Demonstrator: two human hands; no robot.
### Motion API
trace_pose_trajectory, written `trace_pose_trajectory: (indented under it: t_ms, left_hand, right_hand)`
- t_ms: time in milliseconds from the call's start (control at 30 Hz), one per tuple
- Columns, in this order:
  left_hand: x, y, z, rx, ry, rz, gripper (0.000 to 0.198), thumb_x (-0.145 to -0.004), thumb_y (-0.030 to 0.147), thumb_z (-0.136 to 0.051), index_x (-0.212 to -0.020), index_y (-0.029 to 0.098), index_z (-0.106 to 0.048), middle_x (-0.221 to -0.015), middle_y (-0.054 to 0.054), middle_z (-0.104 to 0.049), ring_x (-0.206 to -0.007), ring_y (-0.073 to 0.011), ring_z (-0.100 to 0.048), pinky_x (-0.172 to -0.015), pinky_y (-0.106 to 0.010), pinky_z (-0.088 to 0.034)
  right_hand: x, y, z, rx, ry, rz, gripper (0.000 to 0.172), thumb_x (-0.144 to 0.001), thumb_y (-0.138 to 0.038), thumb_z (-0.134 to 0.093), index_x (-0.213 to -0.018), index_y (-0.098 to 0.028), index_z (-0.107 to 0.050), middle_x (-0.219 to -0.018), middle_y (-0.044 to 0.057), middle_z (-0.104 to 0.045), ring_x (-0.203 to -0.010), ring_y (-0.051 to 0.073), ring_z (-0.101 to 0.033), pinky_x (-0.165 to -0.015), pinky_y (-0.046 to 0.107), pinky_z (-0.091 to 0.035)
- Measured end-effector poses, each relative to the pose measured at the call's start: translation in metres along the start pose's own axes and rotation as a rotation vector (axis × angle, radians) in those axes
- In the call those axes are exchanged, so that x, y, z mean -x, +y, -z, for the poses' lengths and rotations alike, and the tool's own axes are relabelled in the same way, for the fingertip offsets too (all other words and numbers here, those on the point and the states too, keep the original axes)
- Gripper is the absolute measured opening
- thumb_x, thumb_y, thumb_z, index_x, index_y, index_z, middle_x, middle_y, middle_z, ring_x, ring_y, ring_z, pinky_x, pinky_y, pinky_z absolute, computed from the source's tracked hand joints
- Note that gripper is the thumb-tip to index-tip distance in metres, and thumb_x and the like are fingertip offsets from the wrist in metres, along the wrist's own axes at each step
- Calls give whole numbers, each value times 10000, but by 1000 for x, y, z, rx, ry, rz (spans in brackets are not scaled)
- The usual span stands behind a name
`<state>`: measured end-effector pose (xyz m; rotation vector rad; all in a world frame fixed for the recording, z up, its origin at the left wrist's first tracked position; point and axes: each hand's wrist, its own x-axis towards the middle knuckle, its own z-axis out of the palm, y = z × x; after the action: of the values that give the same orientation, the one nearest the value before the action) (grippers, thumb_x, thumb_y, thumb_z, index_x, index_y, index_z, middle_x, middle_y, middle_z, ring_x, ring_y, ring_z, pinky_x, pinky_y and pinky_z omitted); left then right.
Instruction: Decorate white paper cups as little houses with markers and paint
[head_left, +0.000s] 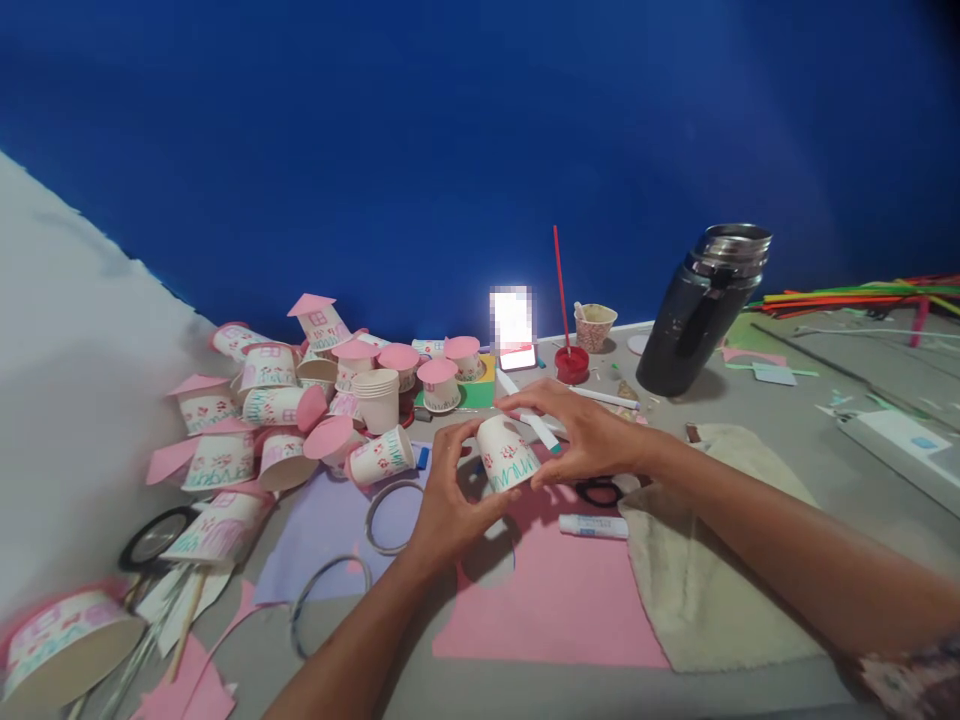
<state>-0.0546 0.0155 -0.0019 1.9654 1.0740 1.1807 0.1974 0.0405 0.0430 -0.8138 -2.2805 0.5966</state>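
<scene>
A small white paper cup (pixel 502 452) with red flower marks and green grass-like strokes is gripped in my left hand (pixel 444 505), its fingers and thumb around the sides. It is tilted above a pink sheet (pixel 570 600). My right hand (pixel 592 435) is closed on a white marker (pixel 534 418) with a teal end, and its fingertips are at the cup's right side. Whether they press on the cup is hard to tell. Under the right hand lie a glue stick (pixel 592 526) and black-handled scissors (pixel 598 491), partly hidden.
Decorated cups with pink paper roofs (pixel 439 372) pile up at left, beside stacked plain cups (pixel 376 400). Purple paper (pixel 307 545) carries rings. A lit phone (pixel 516 330) leans on the blue wall. A dark flask (pixel 697 315) and a beige cloth (pixel 712 570) are at right.
</scene>
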Motion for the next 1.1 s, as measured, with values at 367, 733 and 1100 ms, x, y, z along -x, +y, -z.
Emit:
trace_pose_trajectory:
  t_ms: [367, 733, 1100]
  left_hand:
    - [3, 0, -1, 143, -99, 24, 838, -801, 209, -788, -1550, 329, -432, -1572, -123, -465, -1470, -354, -501, -1147, -526, -530]
    - [2, 2, -1, -157, 25, -83, 722, -757, 165, -783, -1415, 304, -523, -1338, -93, -518, -1295, -306, -572, -1069, -500, -558]
    - [5, -5, -6, -347, 41, -150, 814, -746, 214, -824, -1475, 292, -470, -1280, -96, -449, -1254, -321, -545, -1066, -529, -546]
  right_hand:
    - [0, -4, 8, -11, 6, -28, 769, -768, -408, -913, -1449, -259, -587, -1381, 122, -676, -1251, 319, -640, -1051, 481, -540]
    - [1, -4, 11, -64, 315, -77, 259, -999, -358, -681, -1236, -254, -692, -1186, 74, -808, -1122, 243, -754, -964, 434, -607]
    - [3, -3, 3, -239, 463, -209, 353, -994, -560, -657, -1046, -239, -796, -705, -6, -740, -554, 128, -617, -514, 285, -529]
